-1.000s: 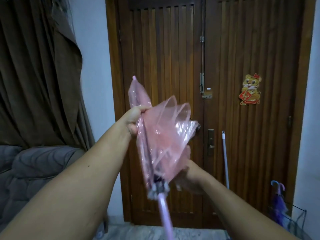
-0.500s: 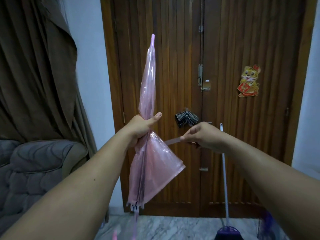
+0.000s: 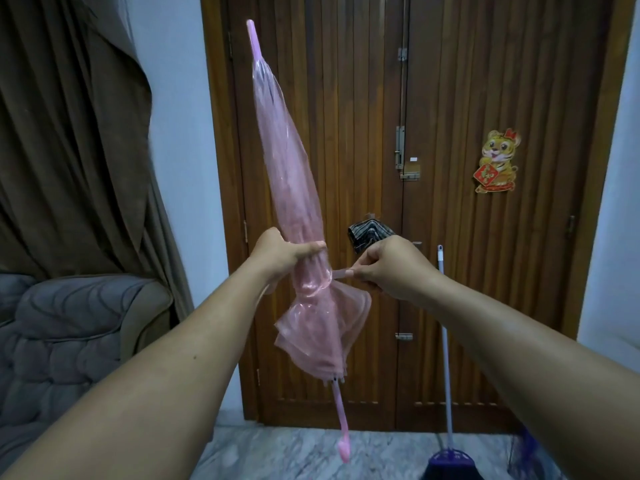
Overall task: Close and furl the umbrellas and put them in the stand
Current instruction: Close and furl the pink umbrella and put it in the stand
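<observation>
While left hand (image 3: pixel 284 252) grips umbrella (image 3: pixel 294 188), right hand (image 3: pixel 388 268) pinches strap (image 3: pixel 341 274)

Marbled grey floor (image 3: pixel 294 452) along the bottom edge, bearing a purple broom head (image 3: pixel 452 462) with pale handle leaning on the wooden door (image 3: pixel 485 306), and a grey sofa (image 3: pixel 62 334) at left.

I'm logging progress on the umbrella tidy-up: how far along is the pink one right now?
Done: the pink umbrella is closed and its upper canopy twisted tight. In hand: the left hand grips the canopy while the right hand pinches the tie strap. Left: the lower canopy is loose, the strap unfastened, and no stand is in view.
</observation>
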